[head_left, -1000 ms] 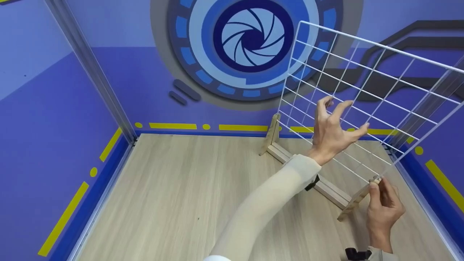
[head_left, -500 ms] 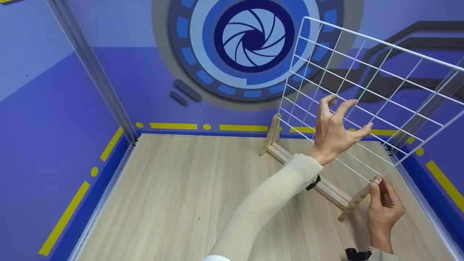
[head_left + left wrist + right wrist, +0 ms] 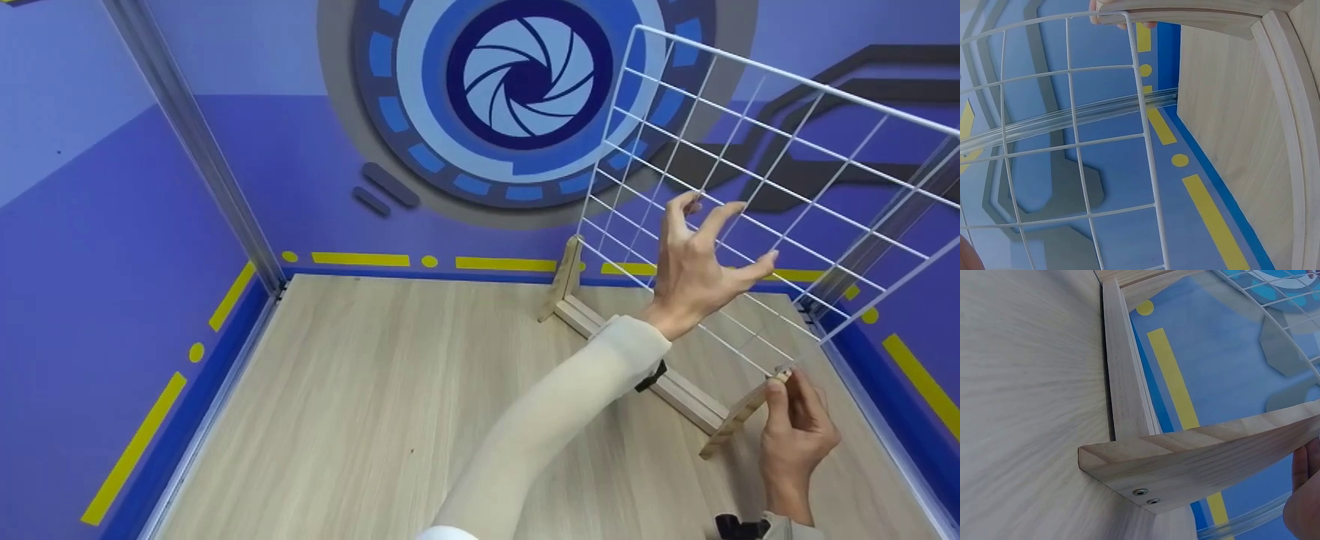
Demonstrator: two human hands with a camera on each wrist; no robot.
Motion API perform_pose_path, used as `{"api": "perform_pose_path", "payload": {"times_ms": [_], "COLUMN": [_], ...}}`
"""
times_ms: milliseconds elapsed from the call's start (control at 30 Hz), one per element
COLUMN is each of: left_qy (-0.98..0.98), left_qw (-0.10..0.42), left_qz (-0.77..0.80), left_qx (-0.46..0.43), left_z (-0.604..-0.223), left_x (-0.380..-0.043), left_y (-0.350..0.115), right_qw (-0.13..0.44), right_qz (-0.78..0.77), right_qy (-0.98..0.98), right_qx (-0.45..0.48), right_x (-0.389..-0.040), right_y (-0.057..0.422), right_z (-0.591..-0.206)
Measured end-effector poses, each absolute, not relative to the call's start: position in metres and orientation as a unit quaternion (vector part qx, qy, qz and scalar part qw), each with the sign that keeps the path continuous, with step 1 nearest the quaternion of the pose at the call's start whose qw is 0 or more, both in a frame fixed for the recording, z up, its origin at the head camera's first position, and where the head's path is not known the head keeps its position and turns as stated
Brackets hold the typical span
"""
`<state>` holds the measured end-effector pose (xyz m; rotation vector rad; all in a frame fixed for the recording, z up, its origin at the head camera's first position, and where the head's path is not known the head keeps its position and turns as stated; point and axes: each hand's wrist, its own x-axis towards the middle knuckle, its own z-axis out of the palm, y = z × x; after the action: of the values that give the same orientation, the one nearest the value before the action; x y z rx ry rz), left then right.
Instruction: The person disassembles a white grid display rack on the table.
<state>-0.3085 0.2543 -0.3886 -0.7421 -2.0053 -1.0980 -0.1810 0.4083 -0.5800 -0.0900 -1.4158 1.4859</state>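
Observation:
A white wire grid panel (image 3: 825, 89) leans at a slant between the two upright legs of a wooden stand (image 3: 739, 416). My left hand (image 3: 690, 266) is spread against the front of the grid, with bent fingers and fingertips right at its wires. One left fingertip (image 3: 968, 256) shows at the lower corner of the left wrist view. My right hand (image 3: 799, 431) pinches the top of the near leg between thumb and fingers, beside the grid's lower corner. A small metal fitting (image 3: 784, 370) shows there, partly hidden by the fingers.
The stand's far leg (image 3: 564, 277) and low crossbar (image 3: 686, 397) sit on the wood-grain tabletop (image 3: 337, 420). Blue printed walls (image 3: 247, 172) close in the back and sides, with a metal post (image 3: 180, 127) in the left corner. Two screws (image 3: 1140, 492) show on the near leg's outer face.
The grid's top edge has swung up and slightly right, making the panel stand more upright. My left hand has shifted slightly right and up with it. My right hand has stayed at the leg.

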Motion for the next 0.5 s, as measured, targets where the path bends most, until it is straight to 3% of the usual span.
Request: {"api": "perform_pose_path", "payload": {"times_ms": [500], "left_qy": [-0.77], "left_qw": [0.347], "left_qz": [-0.449], "left_qx": [-0.291], "left_z": [-0.382], "left_x": [-0.307], "left_y": [0.253], "right_qw": [0.517], "right_qz": [0.668], "right_qy": [-0.535], "right_qx": [0.021], "right_x": [-0.179], "right_y": [0.399], "right_z": [-0.569]}}
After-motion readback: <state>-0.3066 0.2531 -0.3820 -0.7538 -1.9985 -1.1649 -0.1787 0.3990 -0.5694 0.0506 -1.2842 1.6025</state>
